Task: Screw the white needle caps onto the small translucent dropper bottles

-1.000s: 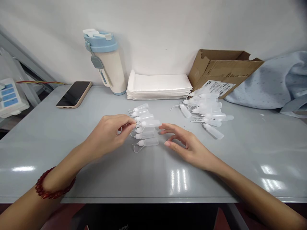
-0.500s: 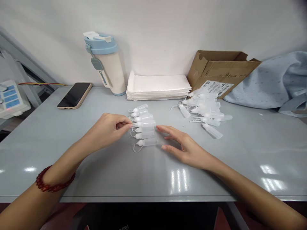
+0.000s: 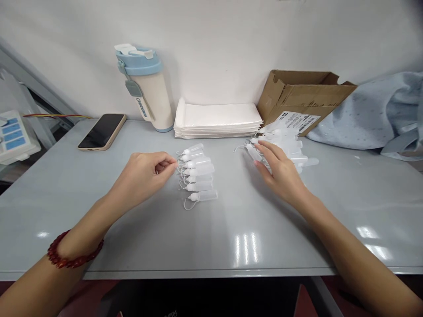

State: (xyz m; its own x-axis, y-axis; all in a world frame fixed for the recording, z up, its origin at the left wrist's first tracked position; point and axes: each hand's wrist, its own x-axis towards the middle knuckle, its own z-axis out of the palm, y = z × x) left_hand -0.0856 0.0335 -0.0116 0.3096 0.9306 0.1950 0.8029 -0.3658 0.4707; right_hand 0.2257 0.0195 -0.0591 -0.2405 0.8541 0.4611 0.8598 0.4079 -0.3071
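Several small translucent dropper bottles (image 3: 202, 169) lie in a row at mid-table, white tips and thin looped cap straps pointing left. My left hand (image 3: 145, 174) is at the strap end of this row, thumb and forefinger pressed together; whether a strap is between them is hidden. To the right is a loose heap of similar bottles (image 3: 287, 143), partly covered by my right hand (image 3: 280, 174). Its fingers are apart, with thumb and fingertips around the side of one dropper bottle (image 3: 253, 152) at the heap's left edge; contact is unclear.
Behind the row lies a stack of white padded envelopes (image 3: 218, 116). A blue-lidded tumbler (image 3: 150, 94) and a phone (image 3: 102, 132) are at back left. An open cardboard box (image 3: 307, 97) and a pale blue fabric bag (image 3: 366, 116) stand behind the heap on the grey table (image 3: 211, 246).
My right hand has moved from the right end of the row to the heap. My left hand has drawn slightly left, its fingertips still together. The row has stayed in place.
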